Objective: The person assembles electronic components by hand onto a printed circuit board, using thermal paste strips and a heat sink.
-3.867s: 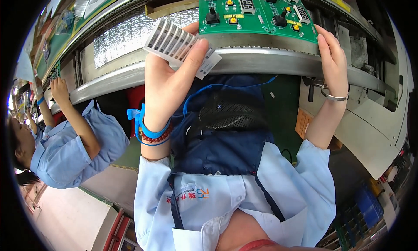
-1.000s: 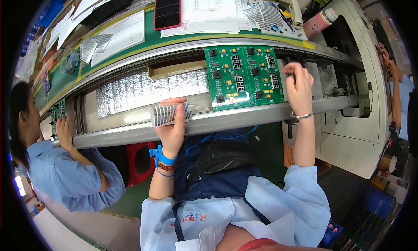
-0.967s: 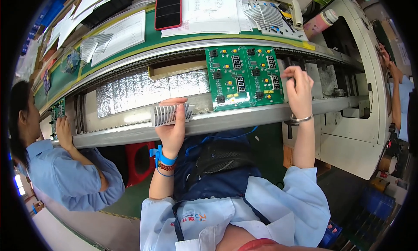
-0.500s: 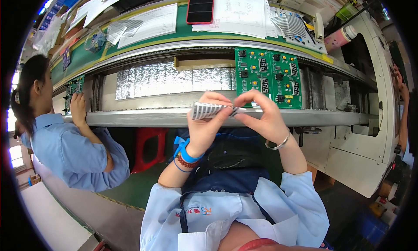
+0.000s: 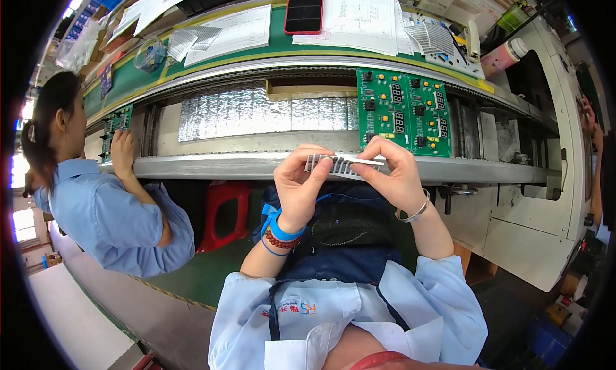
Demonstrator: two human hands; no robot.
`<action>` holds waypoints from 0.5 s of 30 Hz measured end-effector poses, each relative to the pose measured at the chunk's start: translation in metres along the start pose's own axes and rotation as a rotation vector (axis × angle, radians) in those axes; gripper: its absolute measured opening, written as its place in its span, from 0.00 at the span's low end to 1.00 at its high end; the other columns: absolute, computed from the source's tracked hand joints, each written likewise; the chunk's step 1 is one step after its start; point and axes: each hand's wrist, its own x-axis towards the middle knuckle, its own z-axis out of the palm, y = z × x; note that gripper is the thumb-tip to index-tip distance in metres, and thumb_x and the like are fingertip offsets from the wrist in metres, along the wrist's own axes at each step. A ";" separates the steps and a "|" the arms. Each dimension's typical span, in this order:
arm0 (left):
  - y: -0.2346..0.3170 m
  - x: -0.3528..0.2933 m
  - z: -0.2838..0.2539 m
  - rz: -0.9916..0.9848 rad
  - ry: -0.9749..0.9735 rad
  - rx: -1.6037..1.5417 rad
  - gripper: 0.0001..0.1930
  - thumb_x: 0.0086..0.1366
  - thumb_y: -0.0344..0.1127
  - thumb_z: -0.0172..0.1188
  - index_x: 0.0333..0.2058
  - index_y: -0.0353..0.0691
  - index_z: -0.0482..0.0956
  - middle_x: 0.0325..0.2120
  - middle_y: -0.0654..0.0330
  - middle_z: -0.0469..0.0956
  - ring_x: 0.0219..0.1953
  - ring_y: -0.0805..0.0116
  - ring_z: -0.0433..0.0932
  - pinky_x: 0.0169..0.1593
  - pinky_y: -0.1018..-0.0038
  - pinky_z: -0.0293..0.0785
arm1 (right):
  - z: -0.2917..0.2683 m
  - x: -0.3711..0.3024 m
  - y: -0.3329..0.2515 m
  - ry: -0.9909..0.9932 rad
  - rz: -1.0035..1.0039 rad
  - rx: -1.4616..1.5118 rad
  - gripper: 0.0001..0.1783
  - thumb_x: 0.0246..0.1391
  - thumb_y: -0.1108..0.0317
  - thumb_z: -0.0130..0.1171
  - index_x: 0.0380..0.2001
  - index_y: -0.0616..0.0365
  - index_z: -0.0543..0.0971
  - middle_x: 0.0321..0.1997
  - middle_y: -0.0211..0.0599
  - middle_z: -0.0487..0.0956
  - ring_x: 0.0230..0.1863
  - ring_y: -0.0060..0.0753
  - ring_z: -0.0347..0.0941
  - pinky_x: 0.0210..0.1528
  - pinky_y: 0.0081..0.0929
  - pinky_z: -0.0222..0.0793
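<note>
One metal conveyor [image 5: 256, 168] across the middle, one green counter [image 5: 279, 42] behind it. One co-worker [image 5: 122, 216] in light blue at left, a hand at a second, smaller-looking board [image 5: 115, 127]. One red stool [image 5: 242, 210] between the two people. One green circuit board [image 5: 405, 113] lies on the conveyor, just beyond the right hand [image 5: 398, 181]. Two own hands, close together over the front rail: fingers of both nearly closed, left hand [image 5: 298, 187] pinching one end of the label sheet, right pinching the other. One phone [image 5: 304, 9], red-edged, on the counter. One striped label sheet [image 5: 342, 165], between the hands, in front of the circuit board. One silver bracelet [image 5: 420, 206], right wrist; one blue wristband [image 5: 282, 229], left. Four digit displays [image 5: 396, 93] on the circuit board.
</note>
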 end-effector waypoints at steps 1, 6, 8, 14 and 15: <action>0.000 0.000 0.000 0.001 0.003 0.001 0.03 0.56 0.21 0.55 0.31 0.32 0.74 0.30 0.61 0.73 0.31 0.79 0.69 0.34 0.84 0.64 | 0.000 -0.001 0.000 0.008 0.025 -0.004 0.07 0.41 0.75 0.62 0.21 0.62 0.73 0.22 0.31 0.72 0.27 0.23 0.66 0.31 0.19 0.61; -0.001 -0.003 0.000 -0.078 -0.045 -0.071 0.03 0.57 0.23 0.55 0.31 0.33 0.72 0.31 0.60 0.73 0.29 0.79 0.68 0.34 0.84 0.63 | -0.001 -0.006 0.002 0.011 0.011 0.008 0.07 0.41 0.75 0.62 0.20 0.62 0.73 0.21 0.31 0.71 0.26 0.22 0.66 0.30 0.19 0.61; -0.002 -0.005 0.000 -0.087 -0.022 -0.073 0.03 0.57 0.23 0.55 0.31 0.33 0.72 0.31 0.60 0.73 0.30 0.79 0.69 0.35 0.84 0.64 | -0.002 -0.008 0.004 0.013 0.016 0.012 0.07 0.41 0.75 0.62 0.21 0.62 0.73 0.21 0.31 0.71 0.25 0.22 0.66 0.29 0.19 0.61; -0.003 -0.002 0.003 -0.084 0.052 -0.097 0.03 0.57 0.22 0.55 0.31 0.32 0.72 0.31 0.60 0.73 0.32 0.76 0.71 0.39 0.82 0.66 | -0.008 -0.011 0.010 0.035 0.055 0.006 0.06 0.42 0.74 0.62 0.21 0.62 0.74 0.22 0.31 0.72 0.25 0.21 0.66 0.29 0.18 0.61; -0.004 -0.002 0.002 -0.095 0.041 -0.107 0.03 0.57 0.22 0.54 0.31 0.32 0.72 0.31 0.59 0.73 0.33 0.76 0.71 0.40 0.82 0.66 | -0.009 -0.013 0.009 0.024 0.064 0.013 0.06 0.42 0.74 0.62 0.21 0.62 0.74 0.22 0.30 0.72 0.25 0.20 0.66 0.29 0.18 0.61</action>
